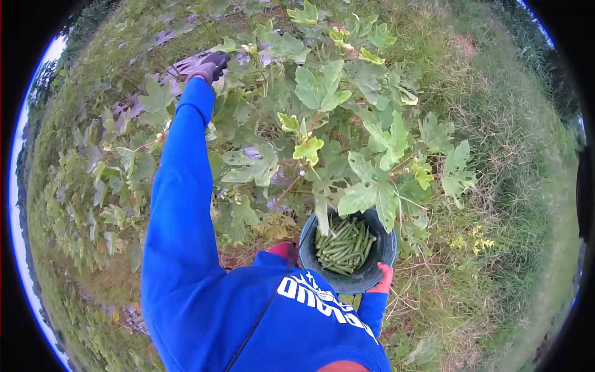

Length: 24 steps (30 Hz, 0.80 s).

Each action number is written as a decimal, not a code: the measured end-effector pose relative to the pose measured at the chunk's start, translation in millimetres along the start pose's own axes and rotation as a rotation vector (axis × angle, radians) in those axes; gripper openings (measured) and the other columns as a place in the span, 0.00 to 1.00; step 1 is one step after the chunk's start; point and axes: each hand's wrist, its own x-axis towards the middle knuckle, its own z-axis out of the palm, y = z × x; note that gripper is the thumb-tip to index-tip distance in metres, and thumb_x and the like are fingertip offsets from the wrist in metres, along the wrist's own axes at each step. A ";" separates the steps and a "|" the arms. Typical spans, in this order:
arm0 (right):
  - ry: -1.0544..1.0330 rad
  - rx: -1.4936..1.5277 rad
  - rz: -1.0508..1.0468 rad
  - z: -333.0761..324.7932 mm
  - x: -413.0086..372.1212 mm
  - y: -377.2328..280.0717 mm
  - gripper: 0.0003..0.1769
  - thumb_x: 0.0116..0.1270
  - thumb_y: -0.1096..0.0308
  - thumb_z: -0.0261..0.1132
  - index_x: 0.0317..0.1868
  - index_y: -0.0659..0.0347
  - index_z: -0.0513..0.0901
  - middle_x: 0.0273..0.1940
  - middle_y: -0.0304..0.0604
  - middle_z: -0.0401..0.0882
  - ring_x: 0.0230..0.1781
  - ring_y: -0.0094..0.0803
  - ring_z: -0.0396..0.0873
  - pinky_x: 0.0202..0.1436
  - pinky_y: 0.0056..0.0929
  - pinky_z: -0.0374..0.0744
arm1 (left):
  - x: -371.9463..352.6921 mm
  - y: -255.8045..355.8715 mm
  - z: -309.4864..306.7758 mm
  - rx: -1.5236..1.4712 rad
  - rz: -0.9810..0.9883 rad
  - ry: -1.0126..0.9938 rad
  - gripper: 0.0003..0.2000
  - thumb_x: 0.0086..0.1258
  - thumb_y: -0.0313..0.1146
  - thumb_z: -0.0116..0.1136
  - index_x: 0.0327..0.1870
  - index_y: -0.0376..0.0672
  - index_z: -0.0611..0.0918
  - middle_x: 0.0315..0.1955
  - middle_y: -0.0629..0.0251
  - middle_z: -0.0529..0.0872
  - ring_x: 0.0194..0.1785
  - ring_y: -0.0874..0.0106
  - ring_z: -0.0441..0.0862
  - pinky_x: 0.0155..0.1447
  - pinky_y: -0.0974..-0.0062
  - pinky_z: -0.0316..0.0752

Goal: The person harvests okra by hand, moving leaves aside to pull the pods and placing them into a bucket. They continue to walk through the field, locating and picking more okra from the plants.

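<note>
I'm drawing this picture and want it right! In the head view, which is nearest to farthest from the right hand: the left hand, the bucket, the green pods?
From the right hand:
1. Bucket: touching, its rim held at the right.
2. Green pods: inside the bucket, left of that hand.
3. Left hand: upper left, near leaves.
</note>
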 end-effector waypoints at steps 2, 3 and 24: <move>0.053 -0.003 0.004 -13.0 0.9 1.2 0.20 0.53 0.69 0.61 0.48 0.61 0.75 0.47 0.46 0.80 0.46 0.41 0.79 0.54 0.41 0.77 | 4.2 21.0 32.3 0.189 -0.044 -0.097 0.24 0.67 0.51 0.50 0.59 0.47 0.73 0.43 0.64 0.81 0.38 0.73 0.81 0.36 0.74 0.75; 0.095 -0.001 0.017 -5.3 -2.9 9.6 0.21 0.53 0.65 0.61 0.50 0.61 0.77 0.48 0.46 0.81 0.48 0.43 0.79 0.57 0.42 0.77 | 62.0 -12.0 35.9 0.333 0.284 -0.085 0.23 0.68 0.50 0.48 0.60 0.48 0.73 0.44 0.62 0.81 0.40 0.72 0.81 0.39 0.73 0.75; 0.376 0.063 -0.023 -6.5 -45.8 -0.3 0.15 0.54 0.67 0.60 0.43 0.59 0.76 0.40 0.43 0.79 0.42 0.41 0.79 0.49 0.41 0.80 | 195.1 -65.5 136.2 0.061 0.410 0.227 0.18 0.72 0.45 0.42 0.50 0.42 0.75 0.28 0.60 0.77 0.26 0.70 0.75 0.38 0.74 0.71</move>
